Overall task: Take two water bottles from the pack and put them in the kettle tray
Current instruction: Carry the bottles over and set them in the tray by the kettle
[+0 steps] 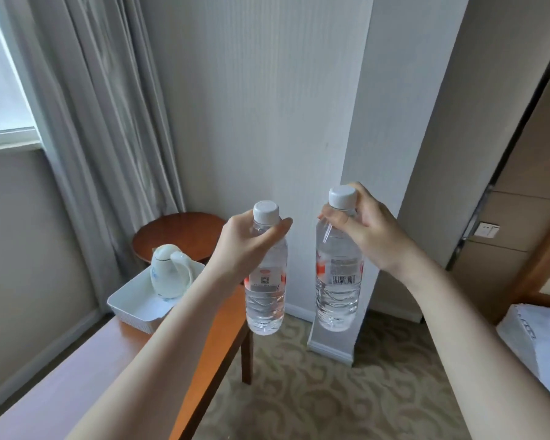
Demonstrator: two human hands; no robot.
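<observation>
My left hand (246, 246) grips the neck of a clear water bottle (265, 300) with a white cap and a red-and-white label. My right hand (367, 230) holds a second bottle (338, 293) of the same kind by its neck. Both bottles hang upright in the air, side by side and apart, above the desk's right end and the carpet. The white kettle tray (131, 304) sits on the desk to the lower left of the bottles, with a white kettle (169, 271) standing in its far part. The pack is out of view.
A long wooden desk (86, 369) runs along the wall under the window. A round wooden table (178, 236) stands behind the tray, by the grey curtain (108, 122). A white pillar (356, 154) rises behind the bottles. White bedding (540, 341) shows at the right edge.
</observation>
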